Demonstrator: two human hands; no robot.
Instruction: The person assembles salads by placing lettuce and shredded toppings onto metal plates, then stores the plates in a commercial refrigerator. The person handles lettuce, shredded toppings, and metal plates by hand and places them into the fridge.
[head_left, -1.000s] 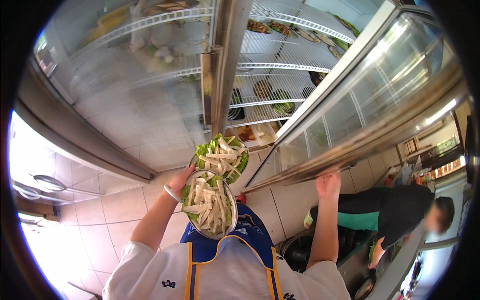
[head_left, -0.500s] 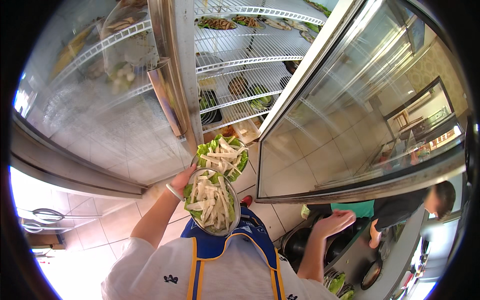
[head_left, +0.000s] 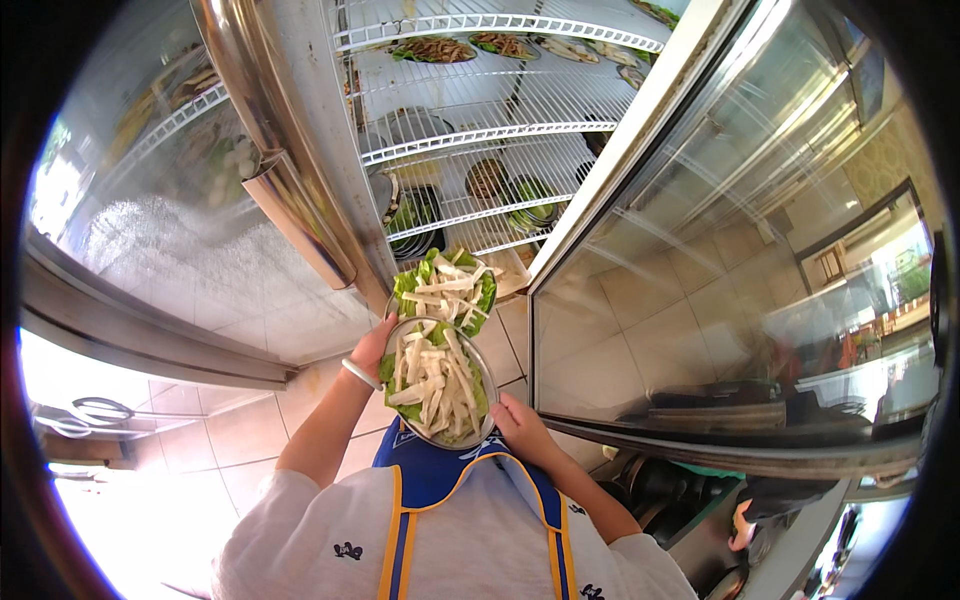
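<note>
My left hand grips two metal plates from the left, fingers closed at their rims. The nearer plate sits close to my apron and overlaps the farther plate. Each bears green lettuce leaves topped with pale whitish strips of food I cannot name. On the right, my right hand holds the nearer plate's rim, thumb on the edge and the other fingers mostly hidden. Just beyond the plates stands a fridge with white wire shelves.
The fridge's glass door stands open on the right. Plates of food line an upper shelf, with bowls and a dark tray lower down. A metal door handle is at left. Another person's hand shows at lower right, beside a counter.
My right hand has come from the far right to the nearer plate's rim. The plates have shifted slightly right. The glass door hides more of the other person.
</note>
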